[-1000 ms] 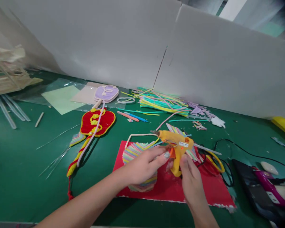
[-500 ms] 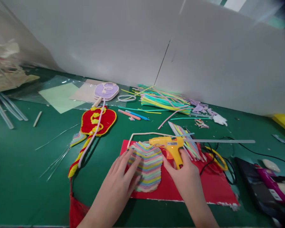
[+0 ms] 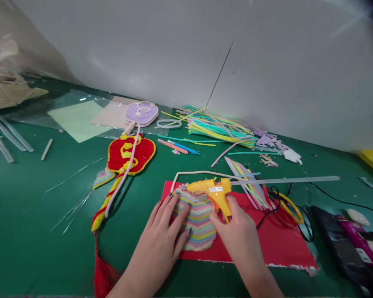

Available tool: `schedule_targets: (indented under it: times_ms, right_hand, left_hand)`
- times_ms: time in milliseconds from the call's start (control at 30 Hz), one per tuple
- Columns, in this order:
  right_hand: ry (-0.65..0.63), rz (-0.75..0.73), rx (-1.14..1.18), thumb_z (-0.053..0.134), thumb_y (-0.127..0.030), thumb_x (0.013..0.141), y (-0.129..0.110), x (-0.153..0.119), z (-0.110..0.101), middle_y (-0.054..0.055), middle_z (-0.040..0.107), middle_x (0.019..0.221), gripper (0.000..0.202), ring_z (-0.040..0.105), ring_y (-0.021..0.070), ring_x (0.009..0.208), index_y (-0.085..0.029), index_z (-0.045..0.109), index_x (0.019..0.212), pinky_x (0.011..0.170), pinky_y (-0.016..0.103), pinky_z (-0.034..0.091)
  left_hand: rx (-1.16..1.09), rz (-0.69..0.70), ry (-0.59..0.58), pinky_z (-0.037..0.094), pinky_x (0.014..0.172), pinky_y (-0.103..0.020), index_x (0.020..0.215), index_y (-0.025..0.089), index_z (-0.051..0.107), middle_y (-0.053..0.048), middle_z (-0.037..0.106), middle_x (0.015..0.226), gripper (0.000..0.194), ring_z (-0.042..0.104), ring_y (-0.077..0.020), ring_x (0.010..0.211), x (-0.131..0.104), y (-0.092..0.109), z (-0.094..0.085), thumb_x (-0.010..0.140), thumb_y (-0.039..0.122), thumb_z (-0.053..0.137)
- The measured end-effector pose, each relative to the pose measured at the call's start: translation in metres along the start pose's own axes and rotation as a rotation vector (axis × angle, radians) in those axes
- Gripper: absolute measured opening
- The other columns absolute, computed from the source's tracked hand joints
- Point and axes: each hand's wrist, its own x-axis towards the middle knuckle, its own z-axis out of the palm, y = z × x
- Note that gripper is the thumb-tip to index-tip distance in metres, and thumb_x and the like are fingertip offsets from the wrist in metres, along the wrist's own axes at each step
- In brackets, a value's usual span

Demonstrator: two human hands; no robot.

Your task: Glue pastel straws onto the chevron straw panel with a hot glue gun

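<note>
Lying left, red fan (image 3: 146, 153): yellow-edged, yellow ornament down its middle.
Left hand (image 3: 160, 236): fingers spread flat across the striped panel's left side, grasping nothing.
Striped panel (image 3: 202, 219): near centre, on the red board (image 3: 286, 248); rounded, pastel zigzag rows.
Hot-glue gun (image 3: 222, 192): yellow, pointing left at the panel's far edge; white label (image 3: 215, 189), print too small to read.
Right hand (image 3: 240, 231): fingers grasping the gun's grip.
Glue stick (image 3: 289, 180): translucent, jutting right from the gun.
</note>
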Motion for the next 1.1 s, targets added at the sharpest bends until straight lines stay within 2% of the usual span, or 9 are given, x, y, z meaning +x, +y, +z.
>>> schedule_targets:
  times_ms: [633,900,1100]
  right_hand:
    - [0.016,-0.062,-0.004,0.038,-0.036,0.092,-0.003,-0.002,0.002,0.012,0.072,0.079,0.038,0.066,0.0194,0.057,-0.010,0.062,0.103,0.049,0.026,0.047]
    - [0.085,-0.117,-0.039,0.036,-0.033,0.093,0.001,-0.002,-0.005,0.012,0.071,0.074,0.037,0.066,0.0195,0.054,-0.008,0.063,0.097,0.046,0.026,0.047]
    - [0.109,-0.126,-0.080,0.033,-0.039,0.095,0.007,-0.007,-0.009,0.012,0.072,0.074,0.043,0.067,0.0185,0.053,-0.008,0.063,0.095,0.046,0.025,0.048]
  left_hand:
    - [0.040,0.018,0.026,0.046,0.101,-0.050,0.135,0.024,0.047,-0.014,0.043,0.143,0.043,0.044,-0.0287,0.131,0.000,-0.001,0.003,0.093,0.029,0.047]
    - [0.039,0.019,0.029,0.046,0.101,-0.050,0.134,0.023,0.049,-0.014,0.044,0.143,0.042,0.045,-0.0285,0.130,0.001,-0.001,0.003,0.093,0.030,0.045]
    - [0.034,0.021,0.027,0.046,0.101,-0.050,0.135,0.023,0.048,-0.015,0.043,0.144,0.042,0.044,-0.0290,0.131,0.001,-0.001,0.003,0.093,0.030,0.045]
